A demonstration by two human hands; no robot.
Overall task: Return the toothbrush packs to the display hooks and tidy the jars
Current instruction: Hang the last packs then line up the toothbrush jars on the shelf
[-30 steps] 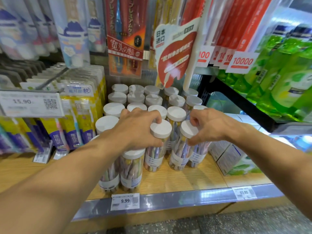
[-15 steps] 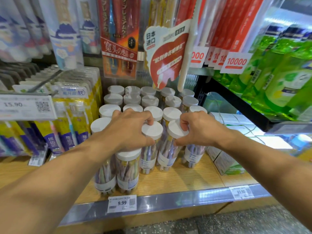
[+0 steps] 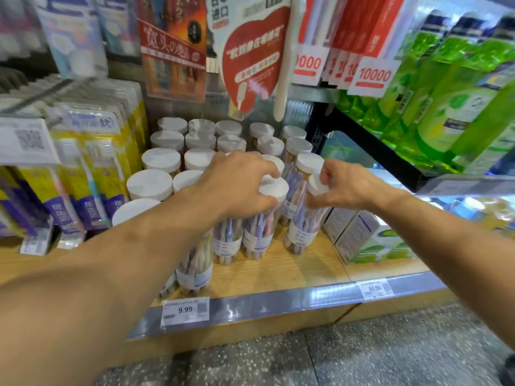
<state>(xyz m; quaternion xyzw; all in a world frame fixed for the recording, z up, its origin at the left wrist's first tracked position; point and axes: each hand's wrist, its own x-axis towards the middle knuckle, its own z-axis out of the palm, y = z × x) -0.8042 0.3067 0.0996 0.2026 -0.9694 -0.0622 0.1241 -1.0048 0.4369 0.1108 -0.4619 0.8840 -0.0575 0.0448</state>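
Several clear jars with white lids, filled with pastel toothbrushes, stand in rows on a wooden shelf [image 3: 292,271]. My left hand [image 3: 237,185] grips the white lid of a front jar [image 3: 257,235], fingers curled over its top. My right hand [image 3: 345,188] pinches the lid of the tilted jar [image 3: 302,232] at the right end of the front row. Toothbrush packs [image 3: 92,162] in yellow and purple hang on hooks at the left. More packs hang above in red and blue.
A 9.99 price tag [image 3: 185,310] sits on the shelf's metal front rail. White and green boxes [image 3: 362,238] stand right of the jars. Green bottles [image 3: 459,93] fill the upper right shelf. A red heart-shaped sign [image 3: 250,68] hangs over the back jars.
Both hands have shifted right along the front row. The right hand's jar now leans, and its lid sits further right than before. The camera has moved closer.
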